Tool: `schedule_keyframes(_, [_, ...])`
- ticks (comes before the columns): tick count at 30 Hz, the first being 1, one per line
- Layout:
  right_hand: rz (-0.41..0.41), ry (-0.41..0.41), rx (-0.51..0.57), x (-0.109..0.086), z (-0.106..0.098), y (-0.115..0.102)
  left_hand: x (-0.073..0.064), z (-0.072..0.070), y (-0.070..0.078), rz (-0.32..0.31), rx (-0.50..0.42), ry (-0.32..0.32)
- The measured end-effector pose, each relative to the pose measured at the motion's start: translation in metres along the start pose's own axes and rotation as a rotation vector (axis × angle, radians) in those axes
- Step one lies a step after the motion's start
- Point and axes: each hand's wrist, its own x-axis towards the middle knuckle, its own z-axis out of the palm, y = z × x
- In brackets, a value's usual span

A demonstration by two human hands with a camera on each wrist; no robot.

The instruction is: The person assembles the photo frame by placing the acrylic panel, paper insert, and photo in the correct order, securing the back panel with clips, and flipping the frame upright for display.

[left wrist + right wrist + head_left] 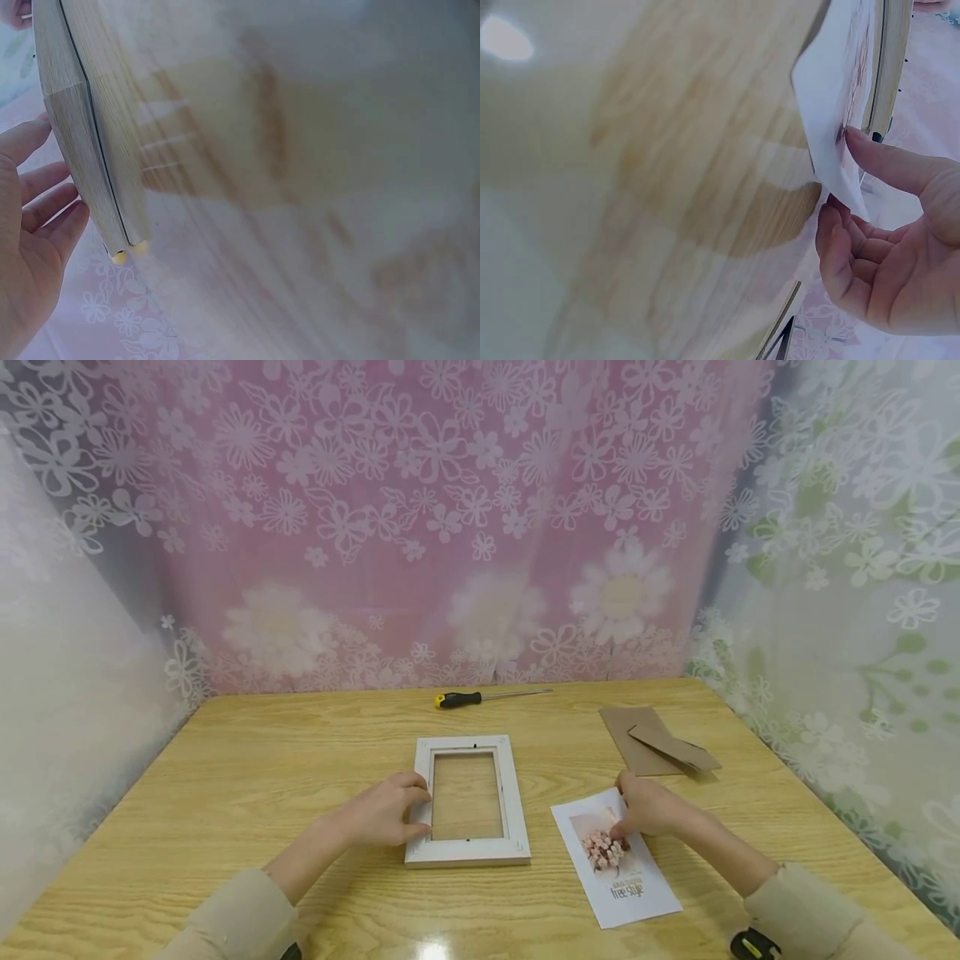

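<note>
A white picture frame (517,810) lies on the table, its bare opening showing wood grain. At its left rail is my left hand (386,810), the thumb and fingertips touching the rail; in the left wrist view the left hand (37,247) has its fingers fairly straight against the frame's edge (71,112). My right hand (651,806) pinches the upper right edge of a white printed sheet (637,902) with pink flowers and lettering. From the right wrist, the thumb of the right hand (900,240) lies on the printed side of the bent sheet (817,97), fingers behind.
A screwdriver (459,700) with a black and yellow handle lies behind the frame near the table's back edge. On the right are a brown backing board (626,735) and a folded brown stand piece (675,750) across it. Floral curtains (465,527) surround the table (262,760).
</note>
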Motion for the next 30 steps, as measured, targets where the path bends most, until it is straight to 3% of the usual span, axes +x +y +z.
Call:
schedule_keyframes(10, [0.019, 0.003, -0.113, -0.007, 0.001, 0.003, 0.0, 0.001, 0.0, 0.0, 0.0, 0.005])
schedule_keyframes(16, [-0.04, -0.012, -0.126, -0.009, 0.001, 0.01, -0.001, 0.001, 0.0, 0.012, 0.005, 0.007])
schedule_keyframes(19, [-0.046, -0.031, -0.031, -0.01, -0.001, 0.013, 0.0, 0.001, -0.001, 0.014, 0.005, 0.006])
schedule_keyframes(26, [-0.038, -0.07, 0.308, -0.009, -0.019, 0.009, 0.0, 0.001, -0.001, 0.034, 0.008, 0.013])
schedule_keyframes(30, [-0.041, -0.081, 0.395, -0.007, -0.035, 0.001, 0.0, 0.0, -0.001, 0.035, 0.011, 0.011])
